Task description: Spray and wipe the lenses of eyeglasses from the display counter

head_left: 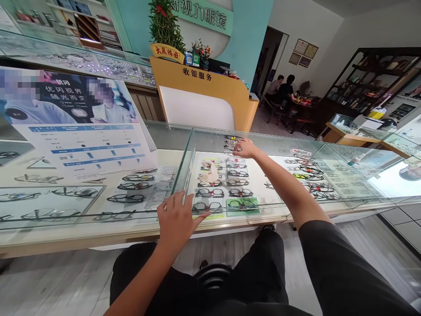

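Observation:
My left hand (177, 216) rests on the front glass edge of the display case (279, 206), its fingers spread and the thumb stretched to the right. At the far end of the eyeglasses rows, my right hand (245, 148) reaches into the case with its fingers curled down at a pair of eyeglasses (232, 144); the fingertips are partly hidden. Between my hands, several eyeglasses (240, 193) lie in two columns. A crumpled beige cloth (209, 172) covers part of the left column. One near pair lies on a green card (243, 207).
An upright glass divider (184, 164) stands left of the rows. A printed price sign (95, 145) leans at left, above more eyeglasses (126, 197). Further frames (309, 175) lie to the right. Beyond are a cashier counter (197, 105) and people (284, 90) seated at a table.

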`<state>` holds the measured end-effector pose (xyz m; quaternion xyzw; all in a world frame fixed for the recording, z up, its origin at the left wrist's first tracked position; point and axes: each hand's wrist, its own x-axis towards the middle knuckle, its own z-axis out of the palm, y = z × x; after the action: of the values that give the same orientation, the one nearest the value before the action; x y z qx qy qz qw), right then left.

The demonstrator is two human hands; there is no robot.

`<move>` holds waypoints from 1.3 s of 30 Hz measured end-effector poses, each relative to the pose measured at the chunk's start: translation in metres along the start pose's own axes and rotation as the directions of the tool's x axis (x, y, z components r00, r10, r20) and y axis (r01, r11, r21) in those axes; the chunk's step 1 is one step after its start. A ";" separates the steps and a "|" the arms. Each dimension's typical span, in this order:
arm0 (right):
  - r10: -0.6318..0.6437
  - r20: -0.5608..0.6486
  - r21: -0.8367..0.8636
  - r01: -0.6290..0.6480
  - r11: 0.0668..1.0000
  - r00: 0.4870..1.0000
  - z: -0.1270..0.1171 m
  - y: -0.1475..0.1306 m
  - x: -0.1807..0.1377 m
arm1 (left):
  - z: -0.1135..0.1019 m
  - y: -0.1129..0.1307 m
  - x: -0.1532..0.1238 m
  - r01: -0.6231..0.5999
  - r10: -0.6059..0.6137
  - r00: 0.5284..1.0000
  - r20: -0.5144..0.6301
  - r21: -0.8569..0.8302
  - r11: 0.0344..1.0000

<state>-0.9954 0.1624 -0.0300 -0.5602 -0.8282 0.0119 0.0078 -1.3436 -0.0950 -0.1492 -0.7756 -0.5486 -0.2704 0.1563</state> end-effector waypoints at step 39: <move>0.124 0.142 0.068 -0.135 0.989 0.982 -0.018 0.080 -0.239 | -0.007 -0.002 0.002 -0.018 0.020 0.999 0.042 -0.045 0.999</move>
<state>-0.8316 -0.0300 -0.0140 -0.6100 -0.7875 0.0832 -0.0284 -1.3466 -0.0970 -0.1422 -0.7897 -0.5381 -0.2644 0.1298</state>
